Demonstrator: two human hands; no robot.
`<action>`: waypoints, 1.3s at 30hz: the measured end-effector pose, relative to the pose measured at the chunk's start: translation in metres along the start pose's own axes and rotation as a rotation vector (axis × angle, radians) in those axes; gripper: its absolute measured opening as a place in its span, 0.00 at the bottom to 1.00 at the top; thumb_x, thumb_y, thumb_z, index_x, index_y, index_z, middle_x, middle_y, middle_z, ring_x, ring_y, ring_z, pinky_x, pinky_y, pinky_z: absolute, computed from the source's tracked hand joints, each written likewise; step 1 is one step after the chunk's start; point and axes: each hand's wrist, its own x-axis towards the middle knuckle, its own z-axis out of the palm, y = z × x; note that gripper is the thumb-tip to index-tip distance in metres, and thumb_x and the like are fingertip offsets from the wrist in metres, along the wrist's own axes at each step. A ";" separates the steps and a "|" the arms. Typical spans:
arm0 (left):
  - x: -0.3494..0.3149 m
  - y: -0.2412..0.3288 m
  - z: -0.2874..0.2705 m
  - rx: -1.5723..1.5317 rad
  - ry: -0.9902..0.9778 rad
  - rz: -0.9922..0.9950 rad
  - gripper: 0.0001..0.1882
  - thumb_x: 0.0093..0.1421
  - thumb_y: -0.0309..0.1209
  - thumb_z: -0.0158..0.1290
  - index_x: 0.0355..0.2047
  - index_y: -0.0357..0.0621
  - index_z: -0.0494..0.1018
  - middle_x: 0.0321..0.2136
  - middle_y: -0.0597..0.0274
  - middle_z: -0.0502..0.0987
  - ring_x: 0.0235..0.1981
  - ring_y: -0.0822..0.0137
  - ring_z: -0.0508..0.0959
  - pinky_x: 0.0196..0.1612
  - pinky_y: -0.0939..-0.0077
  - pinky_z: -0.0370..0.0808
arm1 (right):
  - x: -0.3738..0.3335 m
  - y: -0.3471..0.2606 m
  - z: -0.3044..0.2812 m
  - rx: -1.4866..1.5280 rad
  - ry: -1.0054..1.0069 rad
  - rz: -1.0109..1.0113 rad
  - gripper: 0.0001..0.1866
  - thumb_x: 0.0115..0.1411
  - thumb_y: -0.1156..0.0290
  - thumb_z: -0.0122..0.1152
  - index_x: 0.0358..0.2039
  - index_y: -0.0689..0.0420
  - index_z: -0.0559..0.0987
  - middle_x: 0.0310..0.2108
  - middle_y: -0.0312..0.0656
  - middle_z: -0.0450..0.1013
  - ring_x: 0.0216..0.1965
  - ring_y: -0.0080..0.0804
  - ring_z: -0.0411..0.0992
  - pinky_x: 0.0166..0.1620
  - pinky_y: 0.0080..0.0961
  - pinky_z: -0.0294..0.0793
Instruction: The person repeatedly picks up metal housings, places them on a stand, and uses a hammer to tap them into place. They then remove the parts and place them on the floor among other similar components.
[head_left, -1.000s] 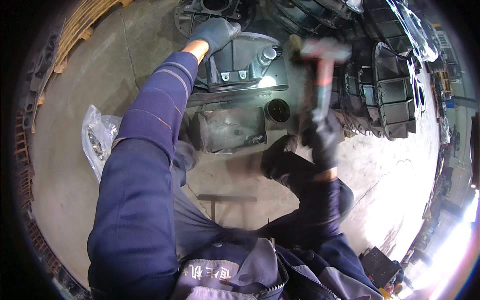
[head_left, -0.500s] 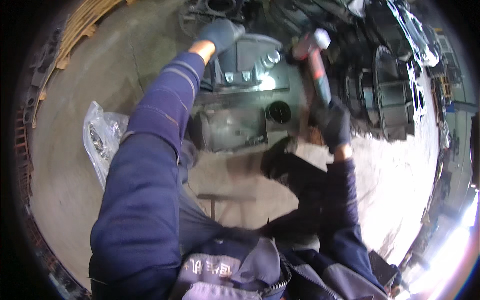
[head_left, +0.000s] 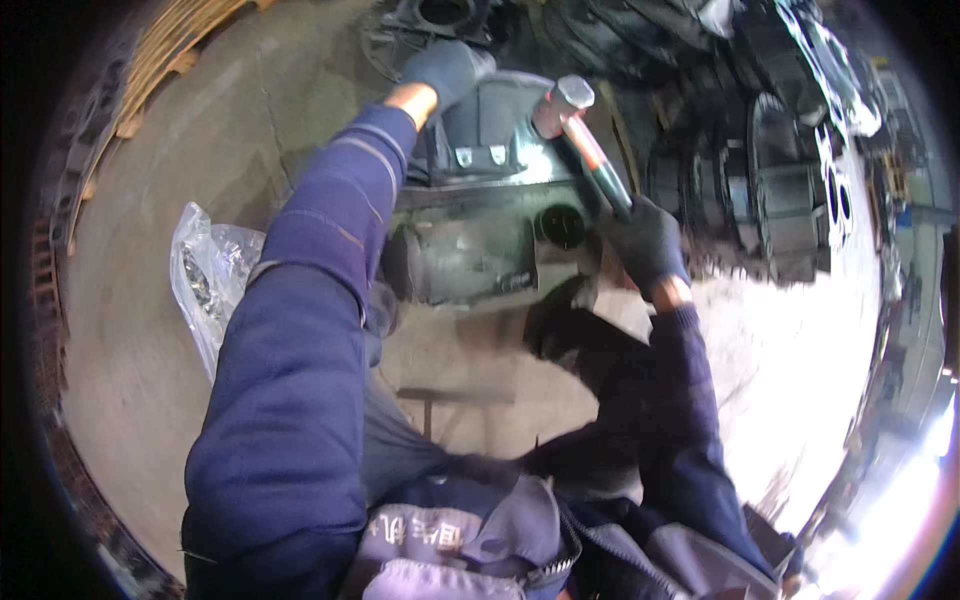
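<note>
Two gloved hands are over a dark metal housing [head_left: 497, 112] low to the floor [head_left: 130, 300]; the left hand [head_left: 447, 72] lies at its far left edge, and from where I stand I cannot tell whether it grips or merely rests there; the right hand [head_left: 645, 245] is closed around the handle of a hammer [head_left: 597, 157], the head of which is over the housing's right edge; contact cannot be confirmed. The step in hand appears to be striking; land the hammer face square, as a tilted face would likely glance off; let the weight of the head supply the force; keep the left hand outside the swing line; confirm the housing is steady before each blow; keep the backswing clear of the round black cup [head_left: 562, 227] just off the near right corner.
</note>
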 end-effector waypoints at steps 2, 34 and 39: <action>-0.003 -0.001 0.001 0.012 -0.042 0.021 0.29 0.66 0.53 0.46 0.49 0.44 0.82 0.52 0.39 0.79 0.55 0.41 0.78 0.59 0.54 0.72 | 0.012 0.014 -0.027 0.036 0.087 -0.174 0.18 0.57 0.56 0.68 0.34 0.59 0.82 0.29 0.55 0.80 0.33 0.53 0.80 0.37 0.43 0.79; 0.000 0.004 -0.014 -0.001 0.005 -0.007 0.26 0.65 0.51 0.47 0.48 0.46 0.82 0.50 0.43 0.80 0.53 0.43 0.80 0.57 0.53 0.74 | 0.014 0.030 0.019 -0.028 -0.007 0.038 0.23 0.60 0.50 0.67 0.36 0.62 0.82 0.28 0.58 0.79 0.32 0.53 0.81 0.39 0.42 0.79; -0.002 0.005 -0.007 0.003 0.062 -0.022 0.26 0.65 0.52 0.48 0.47 0.46 0.83 0.49 0.41 0.81 0.53 0.42 0.80 0.57 0.53 0.74 | 0.050 0.022 -0.105 -0.190 0.307 -0.260 0.25 0.63 0.49 0.65 0.41 0.62 0.84 0.30 0.51 0.81 0.34 0.36 0.82 0.37 0.38 0.78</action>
